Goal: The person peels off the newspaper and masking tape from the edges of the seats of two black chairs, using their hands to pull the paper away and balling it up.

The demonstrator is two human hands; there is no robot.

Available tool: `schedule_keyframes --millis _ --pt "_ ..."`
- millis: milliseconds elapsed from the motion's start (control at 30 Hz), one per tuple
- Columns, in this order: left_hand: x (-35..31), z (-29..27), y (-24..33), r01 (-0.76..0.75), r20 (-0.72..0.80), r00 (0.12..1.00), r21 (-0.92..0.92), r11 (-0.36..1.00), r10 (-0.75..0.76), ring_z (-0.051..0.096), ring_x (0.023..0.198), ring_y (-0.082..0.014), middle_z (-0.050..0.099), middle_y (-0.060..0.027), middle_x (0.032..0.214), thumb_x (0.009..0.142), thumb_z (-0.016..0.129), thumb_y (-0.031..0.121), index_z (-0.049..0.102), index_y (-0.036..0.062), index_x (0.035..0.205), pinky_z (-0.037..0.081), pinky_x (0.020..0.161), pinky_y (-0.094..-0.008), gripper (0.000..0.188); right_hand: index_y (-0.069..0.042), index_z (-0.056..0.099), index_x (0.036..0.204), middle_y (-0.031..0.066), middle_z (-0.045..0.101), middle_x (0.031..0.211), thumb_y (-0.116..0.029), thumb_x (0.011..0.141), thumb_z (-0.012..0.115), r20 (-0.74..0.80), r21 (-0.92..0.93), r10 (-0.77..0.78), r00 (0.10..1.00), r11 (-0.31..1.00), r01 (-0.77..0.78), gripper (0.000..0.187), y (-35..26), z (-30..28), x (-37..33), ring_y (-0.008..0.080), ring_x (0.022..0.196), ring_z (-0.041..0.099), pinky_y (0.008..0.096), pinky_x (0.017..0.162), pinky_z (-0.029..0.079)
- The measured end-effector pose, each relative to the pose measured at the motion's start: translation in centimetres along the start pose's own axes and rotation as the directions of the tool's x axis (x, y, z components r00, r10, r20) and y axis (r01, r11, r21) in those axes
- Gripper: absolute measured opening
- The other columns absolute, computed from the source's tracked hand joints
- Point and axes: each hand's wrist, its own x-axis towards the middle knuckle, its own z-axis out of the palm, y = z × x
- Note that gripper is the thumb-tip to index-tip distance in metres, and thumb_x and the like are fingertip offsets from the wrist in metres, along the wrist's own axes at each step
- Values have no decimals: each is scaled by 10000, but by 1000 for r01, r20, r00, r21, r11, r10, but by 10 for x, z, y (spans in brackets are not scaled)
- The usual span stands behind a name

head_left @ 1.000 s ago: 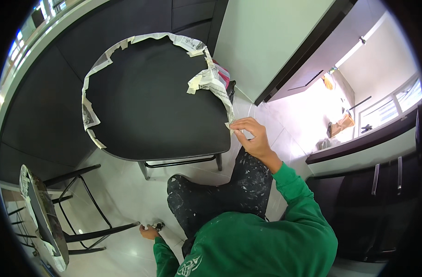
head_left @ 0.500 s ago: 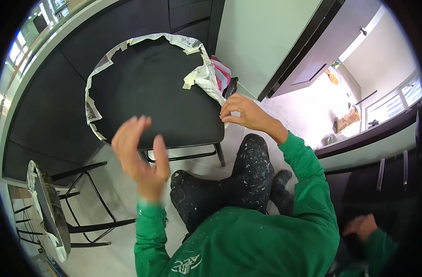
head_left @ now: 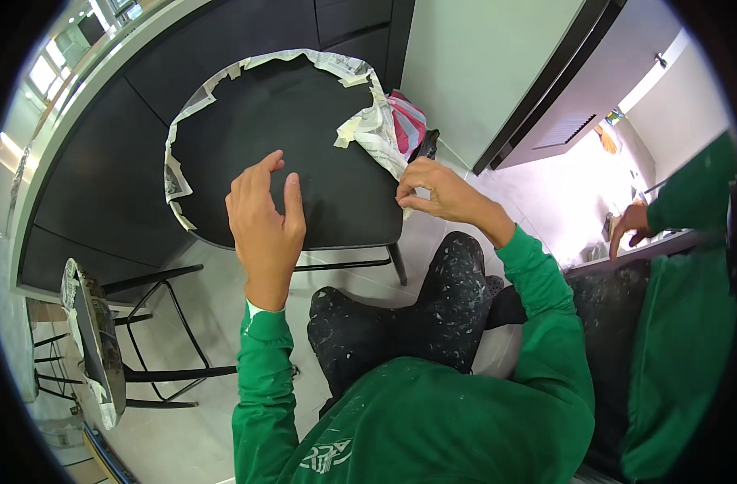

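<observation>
- Head view: black chair seat (head_left: 336,177) before person, newspaper edging (head_left: 380,145) along rim.
- Right hand (head_left: 439,190): pinches newspaper edging at right side.
- Left hand (head_left: 265,216): thumb and fingers apart, seen across near edge.

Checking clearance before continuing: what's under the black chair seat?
Beneath the front of the seat, a black crossbar, one leg and pale floor show. It covers whatever lies farther back; the left hand blocks part of its front edge.
</observation>
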Motion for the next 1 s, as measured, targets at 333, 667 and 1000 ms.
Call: schedule_keyframes --millis 333,667,1000 --pt "-2 5 0 -7 -41 999 86 996 10 676 1079 -256 758 -40 1107 1001 688 166 699 67 1277 480 978 -399 293 -74 777 1098 68 711 1099 -179 948 765 -170 98 -38 985 994 55 184 12 18 -12 280 1096 628 398 1002 487" --pt "-3 9 -2 -18 -33 999 174 985 24 677 1075 -243 760 -26 1089 985 702 174 708 78 1260 476 961 -393 292 -66 795 963 47 731 1052 -187 900 833 -85 166 -33 996 985 46 141 23 10 -4 247 1076 644 388 982 503" --pt "-3 11 3 -12 -11 1000 222 975 15 678 1092 -252 754 -26 1094 973 719 187 710 74 1248 477 969 -401 297 -56 740 953 64 689 1007 -185 923 793 -38 124 -40 998 991 44 142 26 11 1 268 1072 607 397 969 488"
